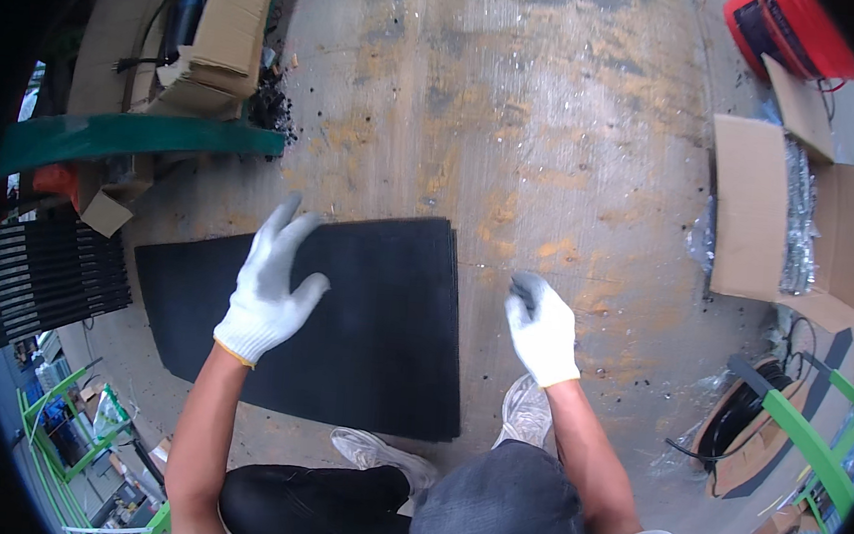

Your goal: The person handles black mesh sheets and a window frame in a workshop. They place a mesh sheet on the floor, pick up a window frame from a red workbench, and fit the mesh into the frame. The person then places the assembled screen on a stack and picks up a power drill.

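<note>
Looking scuffed and stained, surface (520,104) bore black sheets (372,333) — left hand (270,285) over them was splayed, empty; right hand (546,327) curled, grasp unclear — open carton (748,207) sat at right.

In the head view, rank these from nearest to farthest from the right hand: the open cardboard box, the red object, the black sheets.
1. Black sheets: just left of the right hand.
2. Open cardboard box: off to its right, farther forward.
3. Red object: top right corner.
</note>
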### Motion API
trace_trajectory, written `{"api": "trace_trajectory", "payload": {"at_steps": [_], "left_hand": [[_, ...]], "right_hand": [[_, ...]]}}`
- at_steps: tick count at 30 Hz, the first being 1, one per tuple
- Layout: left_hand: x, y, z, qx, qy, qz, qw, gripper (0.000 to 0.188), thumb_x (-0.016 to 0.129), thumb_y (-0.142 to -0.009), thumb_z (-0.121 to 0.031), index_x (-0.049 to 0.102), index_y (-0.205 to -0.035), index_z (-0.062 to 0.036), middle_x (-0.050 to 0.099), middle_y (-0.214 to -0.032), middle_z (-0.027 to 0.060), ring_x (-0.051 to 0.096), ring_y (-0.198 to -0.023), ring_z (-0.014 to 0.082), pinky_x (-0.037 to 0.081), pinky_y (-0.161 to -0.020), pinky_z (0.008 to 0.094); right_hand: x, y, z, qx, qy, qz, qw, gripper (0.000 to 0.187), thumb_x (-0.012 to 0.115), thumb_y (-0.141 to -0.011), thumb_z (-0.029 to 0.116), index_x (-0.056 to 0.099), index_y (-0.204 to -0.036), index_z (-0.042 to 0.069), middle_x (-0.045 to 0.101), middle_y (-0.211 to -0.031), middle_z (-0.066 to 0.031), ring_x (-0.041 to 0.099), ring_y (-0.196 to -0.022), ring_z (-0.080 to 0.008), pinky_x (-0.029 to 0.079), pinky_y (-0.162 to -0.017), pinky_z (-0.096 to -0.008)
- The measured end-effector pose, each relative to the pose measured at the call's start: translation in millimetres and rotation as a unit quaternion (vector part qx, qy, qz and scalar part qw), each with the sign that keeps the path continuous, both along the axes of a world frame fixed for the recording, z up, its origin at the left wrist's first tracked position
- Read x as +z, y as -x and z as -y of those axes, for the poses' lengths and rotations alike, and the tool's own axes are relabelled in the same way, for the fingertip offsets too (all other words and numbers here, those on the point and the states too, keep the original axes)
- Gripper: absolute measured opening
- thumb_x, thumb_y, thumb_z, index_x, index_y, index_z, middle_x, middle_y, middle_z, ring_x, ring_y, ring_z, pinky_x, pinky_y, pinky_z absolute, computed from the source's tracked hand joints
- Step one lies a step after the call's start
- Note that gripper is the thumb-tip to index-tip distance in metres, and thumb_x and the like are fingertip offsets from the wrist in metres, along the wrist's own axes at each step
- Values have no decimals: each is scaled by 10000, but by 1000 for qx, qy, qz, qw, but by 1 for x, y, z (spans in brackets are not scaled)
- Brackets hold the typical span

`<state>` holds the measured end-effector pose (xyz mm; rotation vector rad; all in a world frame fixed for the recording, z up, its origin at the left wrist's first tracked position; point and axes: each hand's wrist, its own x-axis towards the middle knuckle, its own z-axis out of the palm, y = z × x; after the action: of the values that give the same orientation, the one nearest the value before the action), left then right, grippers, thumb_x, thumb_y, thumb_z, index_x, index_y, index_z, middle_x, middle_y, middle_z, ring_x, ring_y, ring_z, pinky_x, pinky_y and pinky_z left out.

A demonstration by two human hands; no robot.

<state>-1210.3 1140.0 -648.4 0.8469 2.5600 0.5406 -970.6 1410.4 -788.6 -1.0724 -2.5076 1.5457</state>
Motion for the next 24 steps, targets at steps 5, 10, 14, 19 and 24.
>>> {"api": "trace_trajectory", "payload": {"at_steps": [5,10,14,19,24], "left_hand": [[16,-26,75,31,-22,34,999,694,778,-837,-44,589,-1504,-67,500,-1627,237,491,-1493,442,431,-1240,469],[74,-104,157,99,80,129,983,583,786,-835,-120,642,-1385,11,641,-1427,247,603,-1345,435,486,-1162,487],[165,-158,190,146,191,206,948,444,773,-882,-237,736,-1261,-9,755,-1256,228,705,-1222,399,536,-1097,439],[331,-206,130,160,180,345,907,514,696,-959,-401,746,-1314,-32,751,-1312,241,698,-1255,425,552,-1078,465],[469,-198,15,150,125,394,898,494,731,-942,-408,749,-1323,-93,760,-1304,216,705,-1264,391,543,-1097,450]], "right_hand": [[67,-53,-13,5,18,127,992,315,729,-980,168,768,-1241,-3,800,-1163,-215,786,-1085,-324,603,-973,-405],[183,-97,-15,70,62,280,955,383,664,-962,314,799,-1247,96,771,-1222,-223,721,-1172,-422,555,-1047,-456],[262,-129,-26,84,33,376,922,458,627,-966,411,809,-1205,65,769,-1210,-235,719,-1169,-435,557,-1028,-477],[354,-142,-48,120,94,378,913,374,665,-920,350,818,-1040,31,795,-997,-220,742,-906,-380,580,-871,-457],[422,-92,-97,85,136,356,921,369,695,-926,331,810,-1064,8,797,-942,-166,728,-843,-291,580,-820,-407]]}}
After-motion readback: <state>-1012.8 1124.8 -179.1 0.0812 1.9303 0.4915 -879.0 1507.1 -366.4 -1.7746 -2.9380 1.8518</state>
